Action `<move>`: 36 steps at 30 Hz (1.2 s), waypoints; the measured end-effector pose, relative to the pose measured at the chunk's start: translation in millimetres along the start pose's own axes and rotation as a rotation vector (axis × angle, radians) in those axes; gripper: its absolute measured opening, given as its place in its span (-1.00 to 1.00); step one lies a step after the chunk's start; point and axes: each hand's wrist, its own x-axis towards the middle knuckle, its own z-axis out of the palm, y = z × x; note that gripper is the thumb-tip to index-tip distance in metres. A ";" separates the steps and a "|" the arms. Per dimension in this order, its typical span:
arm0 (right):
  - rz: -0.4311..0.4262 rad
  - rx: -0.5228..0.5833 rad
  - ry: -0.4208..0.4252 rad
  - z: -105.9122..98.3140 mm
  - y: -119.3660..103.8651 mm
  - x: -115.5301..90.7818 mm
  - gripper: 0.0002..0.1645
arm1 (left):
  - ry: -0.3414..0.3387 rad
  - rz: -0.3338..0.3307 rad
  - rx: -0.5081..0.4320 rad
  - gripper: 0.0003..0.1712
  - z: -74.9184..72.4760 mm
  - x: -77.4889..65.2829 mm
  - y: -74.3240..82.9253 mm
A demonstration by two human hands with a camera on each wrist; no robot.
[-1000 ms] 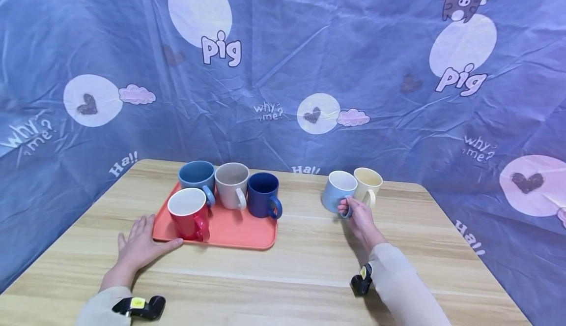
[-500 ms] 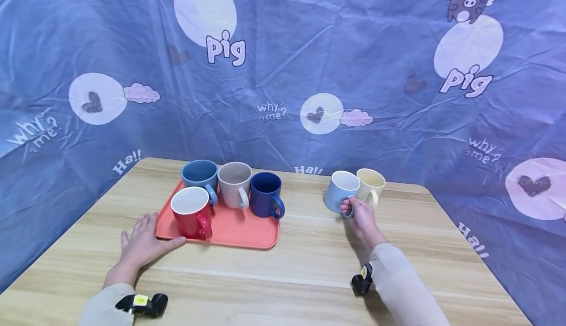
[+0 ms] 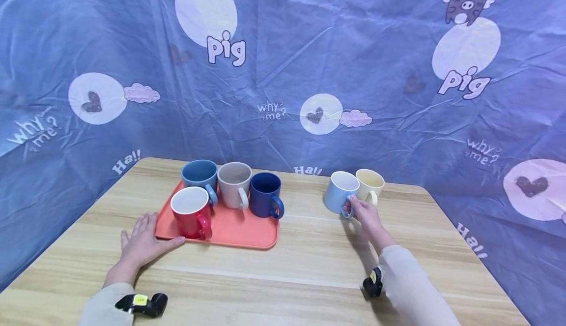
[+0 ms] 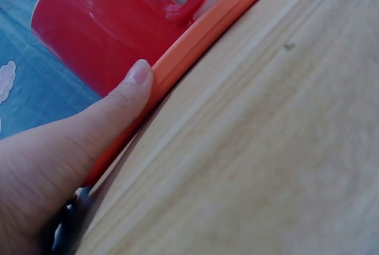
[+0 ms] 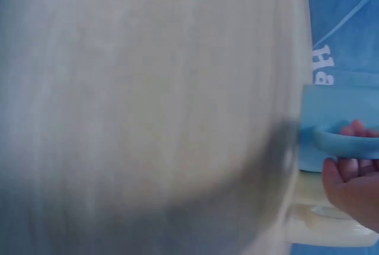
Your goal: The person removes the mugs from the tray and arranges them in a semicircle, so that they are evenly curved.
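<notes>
Item one: we list a light blue mug (image 3: 338,197), white inside, upright on the right of the wooden table (image 3: 265,291), its handle turned toward the person. The right hand (image 3: 368,218) grasps it; we see the fingers curled through the loop of the handle.

Item two: a pale yellow mug (image 3: 364,192), upright just behind and to the right of the first. Whether the two touch, we cannot tell.

Item three: a coral tray (image 3: 239,235) with rounded corners, on the left of the table, well apart from items one and two. The left hand (image 3: 140,246) lies at its near left corner, unclenched, fingers extended beside the left edge and thumb touching the front rim.

Items four to seven, all upright on the tray: we record a red mug (image 3: 190,222), white inside, near the thumb; a slate blue mug (image 3: 194,181) behind it; a grey mug (image 3: 227,193) next to that; and a navy mug (image 3: 261,203) by the right edge.

Accessories: we note two pale sleeves (image 3: 417,289), each bearing a black device (image 3: 373,282) at the wrist.

Backdrop: a blue cloth (image 3: 283,65), creased, printed with pigs, hearts, clouds and lettering.
</notes>
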 end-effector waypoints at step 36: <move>-0.153 -0.063 -0.035 33.1 -104.0 -27.2 -0.39 | -0.017 0.003 -0.007 0.37 -3.3 -1.2 0.7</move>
